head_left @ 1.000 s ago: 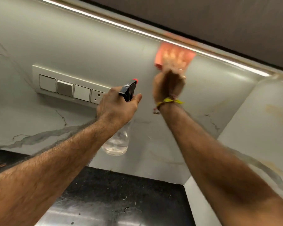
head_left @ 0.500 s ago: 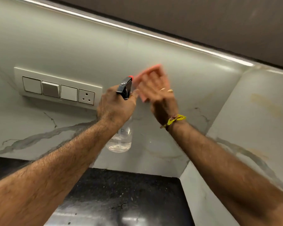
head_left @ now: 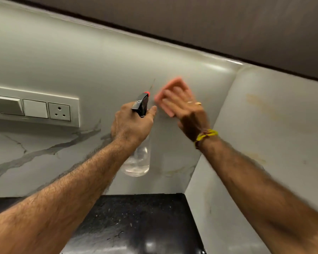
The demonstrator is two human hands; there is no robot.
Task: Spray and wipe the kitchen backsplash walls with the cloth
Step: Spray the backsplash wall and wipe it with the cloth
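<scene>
My left hand (head_left: 130, 123) grips a clear spray bottle (head_left: 139, 160) by its neck, black trigger head with a red nozzle pointing at the wall. My right hand (head_left: 185, 110), with rings and a yellow thread at the wrist, presses a pink cloth (head_left: 173, 86) flat against the grey marble backsplash (head_left: 99, 57), just right of the nozzle. Most of the cloth is hidden under my blurred fingers. The bottle looks nearly empty, with a little liquid at its bottom.
A white switch and socket panel (head_left: 35, 107) is mounted on the backsplash to the left. The side wall (head_left: 273, 125) meets the backsplash in a corner on the right and shows yellowish stains. A black speckled countertop (head_left: 136, 222) lies below; a dark cabinet underside (head_left: 209, 21) runs above.
My right hand slid the cloth down from the top edge under the cabinet to mid-wall beside the nozzle. The left hand with the bottle stayed about where it was.
</scene>
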